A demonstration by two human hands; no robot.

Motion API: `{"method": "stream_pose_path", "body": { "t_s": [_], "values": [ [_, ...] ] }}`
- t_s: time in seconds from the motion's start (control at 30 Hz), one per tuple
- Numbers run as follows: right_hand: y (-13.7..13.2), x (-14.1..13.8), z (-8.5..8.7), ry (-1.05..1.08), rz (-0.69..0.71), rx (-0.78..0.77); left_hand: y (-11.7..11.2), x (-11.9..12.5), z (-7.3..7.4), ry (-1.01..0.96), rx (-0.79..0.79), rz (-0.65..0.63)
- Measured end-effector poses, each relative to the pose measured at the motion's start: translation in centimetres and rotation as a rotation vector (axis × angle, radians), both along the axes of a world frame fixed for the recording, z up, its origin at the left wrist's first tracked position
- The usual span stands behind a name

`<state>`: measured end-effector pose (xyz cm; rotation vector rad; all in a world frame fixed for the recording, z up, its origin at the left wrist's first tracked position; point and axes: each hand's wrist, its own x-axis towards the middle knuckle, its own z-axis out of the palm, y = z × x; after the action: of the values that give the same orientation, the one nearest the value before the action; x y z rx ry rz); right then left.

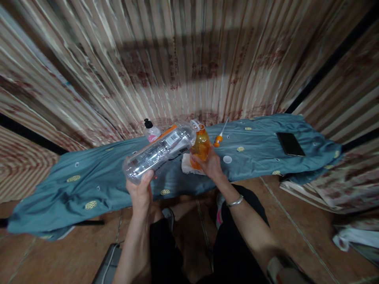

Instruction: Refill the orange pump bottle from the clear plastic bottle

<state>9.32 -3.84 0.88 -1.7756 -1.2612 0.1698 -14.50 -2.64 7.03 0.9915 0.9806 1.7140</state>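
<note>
My left hand [142, 189] is closed around the base of a large clear plastic bottle [160, 152], tilted with its neck up and to the right. That neck meets the open mouth of an orange see-through bottle [201, 144]; whether the rims touch I cannot tell. Around the lower part of the orange bottle my right hand [211, 162] is closed, keeping it roughly upright. A white folded cloth [187, 165] lies beneath it. Right of the bottles, an orange pump top [218, 140] with a thin tube rests on the blue-green cloth.
A blue-green patterned cloth [103, 177] covers the long narrow table. Behind the clear bottle stands a small bottle with a black cap [148, 124]. A white round cap [227, 159] lies near my right hand, and a dark flat device [290, 144] farther right. Striped curtains [189, 59] hang behind.
</note>
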Motion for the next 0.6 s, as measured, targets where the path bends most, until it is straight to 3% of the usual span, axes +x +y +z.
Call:
{"method": "stream_pose_path", "body": {
  "t_s": [0.6],
  "values": [
    [0.06, 0.27, -0.68, -0.008, 0.014, 0.057, -0.27, 0.07, 0.70, 0.016, 0.008, -0.021]
  ]
}}
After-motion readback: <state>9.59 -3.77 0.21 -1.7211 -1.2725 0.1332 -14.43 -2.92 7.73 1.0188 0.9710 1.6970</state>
